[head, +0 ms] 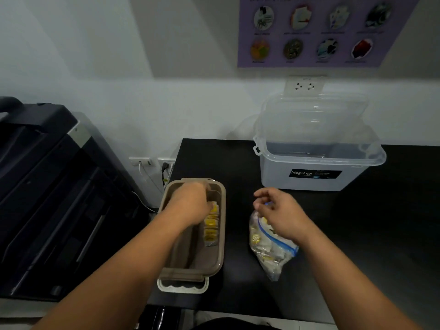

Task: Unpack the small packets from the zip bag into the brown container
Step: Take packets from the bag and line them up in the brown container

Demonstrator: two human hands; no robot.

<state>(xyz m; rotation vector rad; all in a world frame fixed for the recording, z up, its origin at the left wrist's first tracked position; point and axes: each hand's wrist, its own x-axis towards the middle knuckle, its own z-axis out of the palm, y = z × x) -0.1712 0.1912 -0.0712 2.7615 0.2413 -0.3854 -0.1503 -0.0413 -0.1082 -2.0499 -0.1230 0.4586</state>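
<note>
Brown container: left hand inside, fingers curled over 1 row of yellow packets, grip not discernible. Right hand pinches zip bag mouth on desk. Judged partway: bag holds many more.

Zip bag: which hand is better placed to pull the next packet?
Probably right: right hand pinches the zip bag at its mouth; left hand is down in the brown container at the yellow packets.
</note>
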